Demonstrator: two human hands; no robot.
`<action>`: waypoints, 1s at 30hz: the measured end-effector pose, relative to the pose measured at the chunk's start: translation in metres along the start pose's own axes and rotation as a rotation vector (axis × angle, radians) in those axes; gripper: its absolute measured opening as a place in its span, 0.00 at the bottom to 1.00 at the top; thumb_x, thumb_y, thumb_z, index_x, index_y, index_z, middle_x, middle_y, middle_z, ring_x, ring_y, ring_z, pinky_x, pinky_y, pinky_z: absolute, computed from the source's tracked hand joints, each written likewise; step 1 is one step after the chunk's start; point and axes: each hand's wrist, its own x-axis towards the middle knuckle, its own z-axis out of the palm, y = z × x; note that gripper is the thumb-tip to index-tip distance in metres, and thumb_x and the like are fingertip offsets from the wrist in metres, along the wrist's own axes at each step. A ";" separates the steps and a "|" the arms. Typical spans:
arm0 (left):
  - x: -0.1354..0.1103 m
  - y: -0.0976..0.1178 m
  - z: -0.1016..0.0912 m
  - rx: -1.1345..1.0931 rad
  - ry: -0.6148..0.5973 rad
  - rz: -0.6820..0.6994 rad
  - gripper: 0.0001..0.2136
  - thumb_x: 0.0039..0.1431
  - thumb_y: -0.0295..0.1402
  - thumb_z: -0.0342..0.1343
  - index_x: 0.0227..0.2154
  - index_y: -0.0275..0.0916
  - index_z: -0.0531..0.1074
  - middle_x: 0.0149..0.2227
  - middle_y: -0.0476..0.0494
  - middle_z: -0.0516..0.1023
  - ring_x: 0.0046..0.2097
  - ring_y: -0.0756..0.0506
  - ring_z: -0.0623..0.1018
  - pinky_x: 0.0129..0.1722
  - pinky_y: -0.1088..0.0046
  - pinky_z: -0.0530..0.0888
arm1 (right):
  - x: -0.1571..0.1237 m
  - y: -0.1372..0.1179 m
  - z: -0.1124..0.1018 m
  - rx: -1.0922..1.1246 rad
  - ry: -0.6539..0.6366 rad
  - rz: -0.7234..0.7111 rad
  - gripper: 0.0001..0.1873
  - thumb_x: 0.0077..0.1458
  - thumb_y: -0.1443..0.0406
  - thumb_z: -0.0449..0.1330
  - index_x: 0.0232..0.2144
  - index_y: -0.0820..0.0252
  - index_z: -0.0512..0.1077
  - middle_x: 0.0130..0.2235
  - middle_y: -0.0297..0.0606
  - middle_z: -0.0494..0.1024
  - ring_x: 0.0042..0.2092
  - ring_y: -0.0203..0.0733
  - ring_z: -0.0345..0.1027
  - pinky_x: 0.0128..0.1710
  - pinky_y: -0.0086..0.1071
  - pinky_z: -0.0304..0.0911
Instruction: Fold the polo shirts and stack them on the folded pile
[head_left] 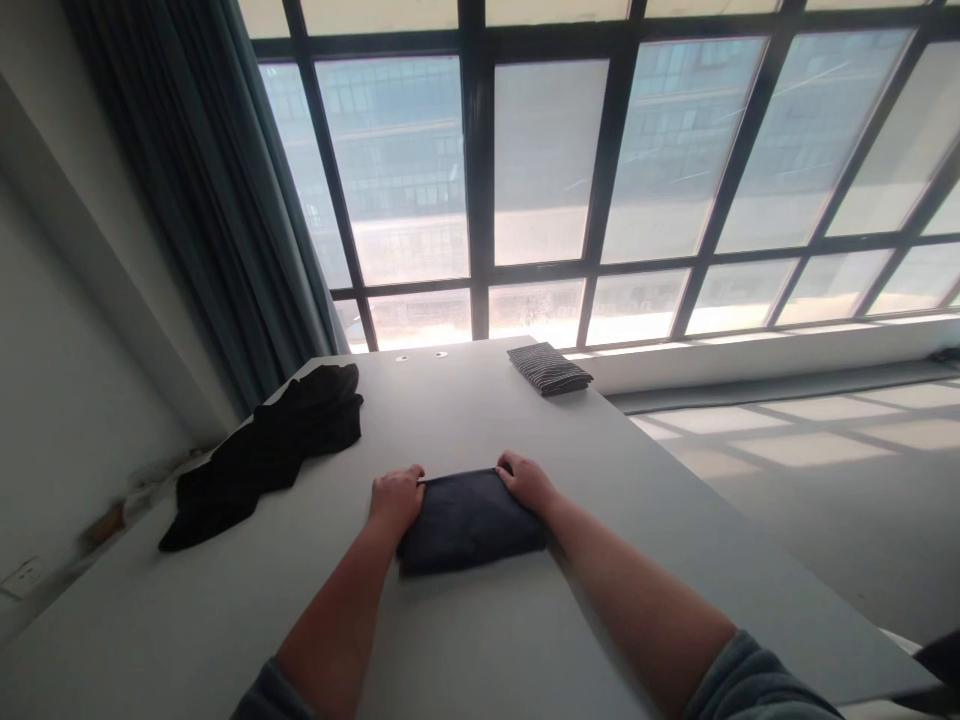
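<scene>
A dark navy folded garment lies on the white table in front of me, its kind not shown by the folds. At its far left corner, my left hand is closed with fingers and thumb on the cloth edge. My right hand pinches the far right corner in the same way. The cloth forms a compact rectangle, and its near edge rests on the tabletop. Parts of both hands' fingers are hidden behind the far edge.
A black crumpled garment spreads along the table's left side. A striped folded cloth sits at the far right corner of the white table. Beyond are a dark curtain and a large window. Sunlit floor lies right.
</scene>
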 end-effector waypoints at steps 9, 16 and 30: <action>-0.023 0.063 0.032 0.017 0.010 0.080 0.24 0.75 0.42 0.44 0.66 0.38 0.67 0.68 0.33 0.68 0.69 0.32 0.66 0.69 0.45 0.57 | -0.031 -0.051 0.031 -0.239 -0.027 -0.127 0.24 0.73 0.61 0.50 0.67 0.55 0.69 0.67 0.47 0.65 0.70 0.52 0.54 0.72 0.58 0.37; -0.010 0.047 0.025 -0.042 0.034 0.085 0.20 0.74 0.42 0.46 0.58 0.42 0.75 0.58 0.37 0.77 0.60 0.35 0.75 0.66 0.51 0.64 | -0.023 -0.040 0.031 -0.195 -0.090 -0.070 0.26 0.75 0.55 0.48 0.68 0.54 0.68 0.69 0.43 0.64 0.71 0.48 0.54 0.73 0.54 0.40; -0.057 0.061 0.043 -0.050 0.089 0.050 0.26 0.73 0.47 0.46 0.69 0.48 0.66 0.73 0.40 0.61 0.73 0.28 0.59 0.72 0.39 0.54 | -0.022 -0.016 0.031 -0.212 -0.156 0.003 0.30 0.76 0.55 0.47 0.74 0.52 0.59 0.75 0.41 0.47 0.76 0.54 0.38 0.75 0.54 0.37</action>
